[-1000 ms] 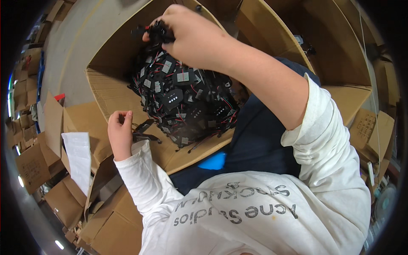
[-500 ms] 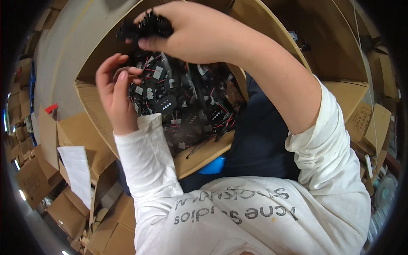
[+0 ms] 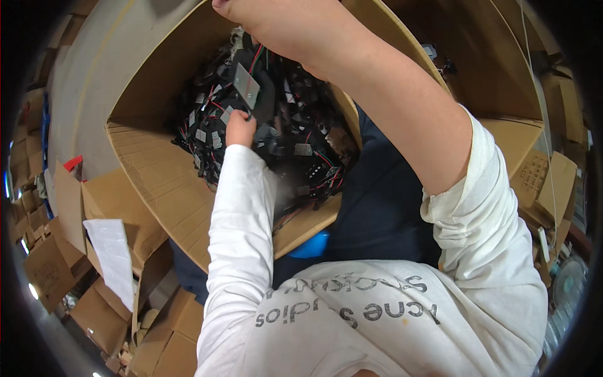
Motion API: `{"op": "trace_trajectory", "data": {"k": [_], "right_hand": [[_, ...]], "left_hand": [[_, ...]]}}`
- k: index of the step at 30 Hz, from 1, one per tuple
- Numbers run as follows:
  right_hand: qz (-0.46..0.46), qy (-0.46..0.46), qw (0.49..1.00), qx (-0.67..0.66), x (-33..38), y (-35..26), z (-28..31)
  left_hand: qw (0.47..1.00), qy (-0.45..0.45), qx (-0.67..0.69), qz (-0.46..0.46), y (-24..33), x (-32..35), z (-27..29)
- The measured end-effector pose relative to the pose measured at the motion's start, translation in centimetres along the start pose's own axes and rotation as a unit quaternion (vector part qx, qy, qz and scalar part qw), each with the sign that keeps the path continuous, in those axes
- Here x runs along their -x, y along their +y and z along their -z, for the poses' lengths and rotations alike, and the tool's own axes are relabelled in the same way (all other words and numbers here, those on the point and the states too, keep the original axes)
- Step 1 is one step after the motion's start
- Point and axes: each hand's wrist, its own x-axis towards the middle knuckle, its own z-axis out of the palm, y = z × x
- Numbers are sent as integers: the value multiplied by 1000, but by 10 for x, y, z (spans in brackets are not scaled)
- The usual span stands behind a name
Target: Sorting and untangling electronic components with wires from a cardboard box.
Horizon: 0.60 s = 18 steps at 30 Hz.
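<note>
Pinched in my right hand (image 3: 282,25), raised above the open cardboard box (image 3: 163,182), hangs a small wired module (image 3: 246,85) with a pale square plate. My left hand (image 3: 240,129) touches its lower edge with fingers curled; I cannot tell their closure. Beneath lies the tangled pile of black modules (image 3: 295,138).

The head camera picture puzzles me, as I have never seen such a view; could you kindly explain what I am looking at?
It is taken from a wide fisheye camera worn on a person's head, looking down, so straight edges bend. The white sleeves and shirt are the wearer's own. Before them stands an open cardboard box holding a tangle of small black parts with red and black wires. The left hand reaches into that tangle, at a small grey plate hanging there. The right hand is raised above the box, gripping the wires from above. More cardboard boxes lie around.
</note>
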Motion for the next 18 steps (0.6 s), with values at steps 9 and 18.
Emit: {"op": "trace_trajectory", "data": {"k": [9, 18], "right_hand": [[4, -137, 972, -191, 6, 40, 30], [30, -208, 961, -179, 27, 37, 32]], "left_hand": [[975, -115, 191, 9, 150, 142, 124], [985, 79, -89, -122, 212, 207, 232]]}}
